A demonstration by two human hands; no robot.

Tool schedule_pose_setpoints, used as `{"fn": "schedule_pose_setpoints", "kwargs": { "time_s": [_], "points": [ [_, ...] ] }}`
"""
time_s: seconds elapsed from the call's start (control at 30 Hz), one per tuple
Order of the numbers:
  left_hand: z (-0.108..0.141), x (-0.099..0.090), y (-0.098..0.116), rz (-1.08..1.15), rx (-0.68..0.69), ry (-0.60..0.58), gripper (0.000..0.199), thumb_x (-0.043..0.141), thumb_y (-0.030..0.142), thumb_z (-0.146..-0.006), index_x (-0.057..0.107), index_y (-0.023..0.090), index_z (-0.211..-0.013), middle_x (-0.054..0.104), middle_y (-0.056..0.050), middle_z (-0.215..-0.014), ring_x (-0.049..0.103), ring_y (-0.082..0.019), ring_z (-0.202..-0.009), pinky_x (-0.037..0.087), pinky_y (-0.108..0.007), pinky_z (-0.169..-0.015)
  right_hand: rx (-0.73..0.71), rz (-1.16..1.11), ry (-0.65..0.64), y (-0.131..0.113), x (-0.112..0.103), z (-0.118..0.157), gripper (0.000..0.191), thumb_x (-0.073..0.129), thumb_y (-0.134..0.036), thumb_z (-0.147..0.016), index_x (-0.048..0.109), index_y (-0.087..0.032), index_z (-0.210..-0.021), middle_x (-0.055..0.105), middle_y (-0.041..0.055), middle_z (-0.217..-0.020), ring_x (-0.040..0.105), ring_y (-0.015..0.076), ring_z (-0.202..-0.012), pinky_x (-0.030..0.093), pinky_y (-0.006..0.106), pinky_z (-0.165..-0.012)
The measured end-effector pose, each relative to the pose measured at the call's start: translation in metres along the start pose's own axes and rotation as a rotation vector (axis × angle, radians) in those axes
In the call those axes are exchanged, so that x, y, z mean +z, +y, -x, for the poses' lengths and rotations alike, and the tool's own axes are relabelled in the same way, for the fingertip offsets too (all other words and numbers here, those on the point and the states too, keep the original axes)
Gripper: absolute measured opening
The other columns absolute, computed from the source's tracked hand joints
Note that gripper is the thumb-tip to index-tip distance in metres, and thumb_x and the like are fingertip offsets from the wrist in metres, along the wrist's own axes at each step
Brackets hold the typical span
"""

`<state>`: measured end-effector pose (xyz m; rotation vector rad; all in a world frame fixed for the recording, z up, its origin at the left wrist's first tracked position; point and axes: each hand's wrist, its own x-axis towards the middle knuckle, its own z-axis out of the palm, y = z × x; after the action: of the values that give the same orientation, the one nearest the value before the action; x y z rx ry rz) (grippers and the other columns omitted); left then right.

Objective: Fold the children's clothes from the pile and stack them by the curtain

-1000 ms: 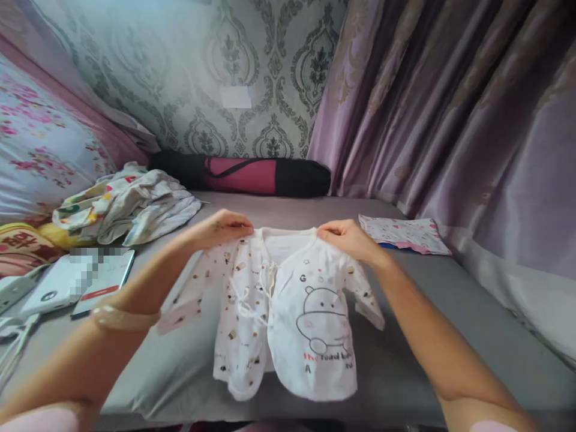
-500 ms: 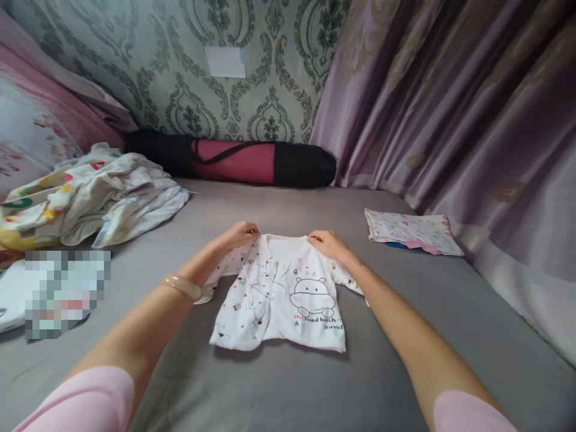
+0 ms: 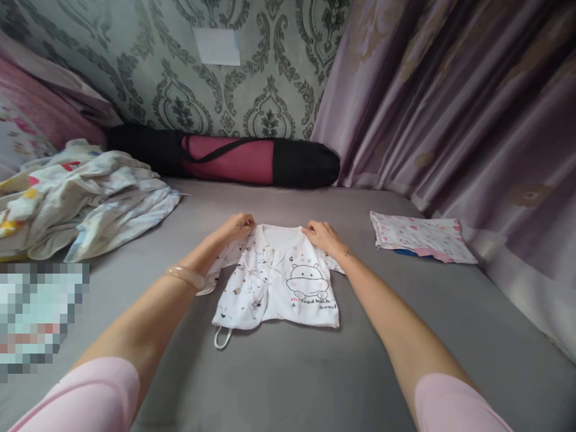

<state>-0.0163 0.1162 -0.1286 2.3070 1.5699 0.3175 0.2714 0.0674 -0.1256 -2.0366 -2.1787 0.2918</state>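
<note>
A small white baby shirt with an outlined hippo print and small brown and black motifs lies spread on the grey bed sheet. My left hand pinches its left shoulder beside the neckline. At the other shoulder, my right hand has its fingers closed on the fabric. Both sleeves lie partly under my hands and forearms. A thin white loop sticks out below the lower left hem.
Crumpled patterned cloths lie at the left, with a pixelated item nearer. A black and maroon long bag rests along the wall. A folded printed cloth lies right, beside purple curtains.
The shirt's hem has shifted up, away from me, with both hands still at its shoulders. The white loop now shows below the hem. The view has shifted slightly.
</note>
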Motion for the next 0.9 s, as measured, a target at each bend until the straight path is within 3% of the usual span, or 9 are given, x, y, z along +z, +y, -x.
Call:
{"fn": "schedule_pose_setpoints", "kwargs": {
  "time_s": [0.1, 0.2, 0.3, 0.4, 0.53, 0.67, 0.77, 0.9],
  "points": [
    [0.004, 0.002, 0.008, -0.166, -0.074, -0.028, 0.036, 0.041, 0.037, -0.09, 0.065, 0.017, -0.108, 0.071, -0.013, -0.098, 0.066, -0.027, -0.09, 0.047, -0.031, -0.073, 0.071, 0.012, 0.018, -0.005, 0.001, -0.001, 0.042, 0.046, -0.053, -0.094, 0.066, -0.02, -0.108, 0.071, 0.015, -0.105, 0.064, 0.0277, -0.099, 0.042, 0.032, -0.079],
    [0.014, -0.003, 0.02, -0.336, -0.074, -0.037, 0.037, 0.037, 0.035, -0.094, 0.061, 0.014, -0.114, 0.066, -0.019, -0.111, 0.064, -0.031, -0.097, 0.048, -0.037, -0.076, 0.071, -0.131, -0.046, 0.003, -0.009, -0.001, 0.056, 0.037, -0.066, -0.093, 0.068, -0.019, -0.096, 0.073, 0.0138, -0.097, 0.065, 0.0266, -0.094, 0.043, 0.03, -0.077],
    [0.024, -0.011, 0.033, -0.432, 0.011, 0.051, 0.035, 0.039, 0.03, -0.094, 0.06, 0.012, -0.117, 0.062, -0.02, -0.119, 0.059, -0.034, -0.11, 0.046, -0.041, -0.086, 0.115, -0.352, -0.126, 0.028, -0.025, 0.007, 0.072, 0.02, -0.072, -0.093, 0.068, -0.018, -0.081, 0.072, 0.0119, -0.084, 0.066, 0.0228, -0.08, 0.046, 0.029, -0.071],
    [0.028, -0.011, 0.052, -0.363, 0.138, 0.057, 0.033, 0.039, 0.027, -0.095, 0.061, 0.014, -0.116, 0.064, -0.017, -0.116, 0.059, -0.03, -0.11, 0.046, -0.038, -0.09, 0.287, -0.55, -0.227, 0.058, -0.035, 0.025, 0.074, 0.019, -0.072, -0.093, 0.065, -0.016, -0.077, 0.069, 0.0106, -0.073, 0.061, 0.0174, -0.059, 0.045, 0.027, -0.058],
    [0.024, 0.015, 0.089, -0.161, 0.358, -0.014, 0.03, 0.039, 0.019, -0.094, 0.063, 0.015, -0.111, 0.067, -0.013, -0.113, 0.063, -0.025, -0.105, 0.048, -0.034, -0.091, 0.391, -0.688, -0.271, 0.078, -0.038, 0.053, 0.067, 0.028, -0.066, -0.094, 0.064, -0.014, -0.071, 0.062, 0.0052, -0.059, 0.045, 0.0093, -0.043, 0.033, 0.022, -0.045],
    [0.015, 0.055, 0.124, -0.073, 0.482, 0.011, 0.031, 0.038, 0.015, -0.093, 0.061, 0.012, -0.114, 0.065, -0.015, -0.12, 0.059, -0.024, -0.117, 0.046, -0.035, -0.101, 0.335, -0.662, -0.152, 0.075, -0.029, 0.066, 0.038, 0.066, -0.051, -0.078, 0.063, -0.016, -0.064, 0.055, -0.0026, -0.052, 0.043, 0.0086, -0.048, 0.033, 0.021, -0.049],
    [0.012, 0.08, 0.136, -0.08, 0.429, 0.063, 0.038, 0.038, 0.025, -0.097, 0.055, 0.009, -0.126, 0.055, -0.02, -0.137, 0.047, -0.028, -0.134, 0.036, -0.042, -0.113, 0.298, -0.679, -0.044, 0.072, -0.02, 0.067, 0.021, 0.072, -0.035, -0.067, 0.062, -0.017, -0.065, 0.056, -0.0049, -0.057, 0.048, 0.0104, -0.059, 0.036, 0.021, -0.056],
    [0.015, 0.094, 0.138, -0.127, 0.335, 0.048, 0.05, 0.03, 0.033, -0.1, 0.044, 0.005, -0.14, 0.041, -0.02, -0.151, 0.03, -0.031, -0.145, 0.026, -0.046, -0.118, 0.287, -0.76, 0.077, 0.07, -0.012, 0.065, 0.011, 0.061, -0.028, -0.068, 0.055, -0.02, -0.067, 0.049, -0.0071, -0.059, 0.044, 0.0098, -0.06, 0.032, 0.02, -0.054]
  ]
}}
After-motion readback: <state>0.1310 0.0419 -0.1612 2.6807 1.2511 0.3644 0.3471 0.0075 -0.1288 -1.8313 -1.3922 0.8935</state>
